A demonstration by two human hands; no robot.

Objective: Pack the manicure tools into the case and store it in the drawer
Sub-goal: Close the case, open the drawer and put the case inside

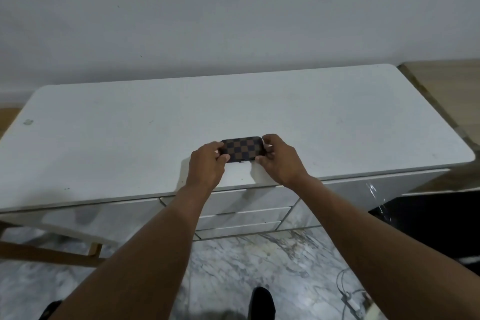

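Two bare forearms reach forward from the bottom of the view and meet at a small closed case (pixel 243 149), held at both short ends. On the left end, the left hand (pixel 207 165) has its grip closed on the case, thumb on the near edge and fingers curled over the end. On the other end the right hand (pixel 281 160) does the same, its grip closed with the thumb at the near corner and the fingers bent over the far corner. Between the two hands the case shows a flat, rounded-rectangle lid in a brown and black checker pattern with a dark border, and a small dark tab shows at the middle of its near edge. It lies low over the front middle of the table (pixel 130 138), near the front edge; whether it rests on the surface or is just lifted cannot be told. That top is white, smooth and matte, with rounded corners and a few faint scuffs. Below the front edge, white drawers (pixel 246 213) with plain flat fronts stack under the hands. Grey-veined marble floor (pixel 233 267) lies beneath.
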